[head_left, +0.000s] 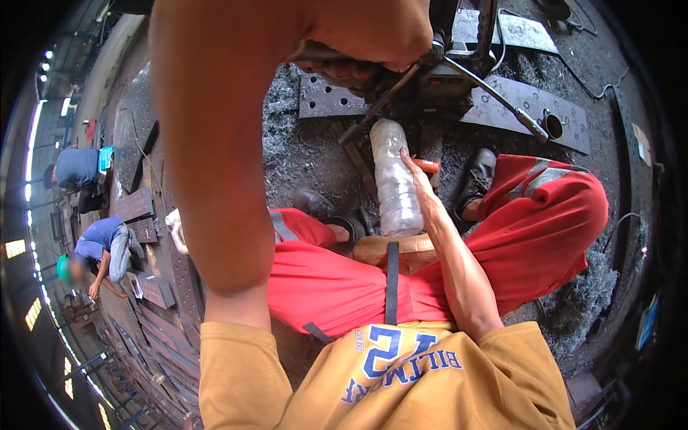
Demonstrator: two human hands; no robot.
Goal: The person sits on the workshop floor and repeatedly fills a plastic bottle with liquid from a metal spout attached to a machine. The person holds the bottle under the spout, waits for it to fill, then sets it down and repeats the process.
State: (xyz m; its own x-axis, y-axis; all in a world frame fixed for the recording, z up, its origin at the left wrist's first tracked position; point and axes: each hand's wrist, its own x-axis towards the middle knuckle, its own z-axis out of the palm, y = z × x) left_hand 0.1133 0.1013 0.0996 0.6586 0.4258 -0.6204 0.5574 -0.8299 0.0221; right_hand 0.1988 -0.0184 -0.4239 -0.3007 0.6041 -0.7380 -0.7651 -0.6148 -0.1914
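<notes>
My right hand (pixel 421 178) is closed round the side of a clear, crinkled plastic bottle (pixel 395 193), held upright between my knees. My left arm reaches up across the picture, and my left hand (pixel 369 32) is bent at the top against a dark machine (pixel 437 93) with spoke-like handles. The left fingers curl under, and what they grip is hidden behind the hand. One metal spoke (pixel 494 97) of the machine slants down to the right; another, rusty one (pixel 376 107) ends just above the bottle.
Drilled steel plates (pixel 530 111) lie under and beside the machine, among metal shavings (pixel 287 150). An orange object (pixel 426 165) lies beside the bottle. A wooden block (pixel 373 249) is between my legs. Two people (pixel 107 247) work at the far left. A cable (pixel 598 89) runs at right.
</notes>
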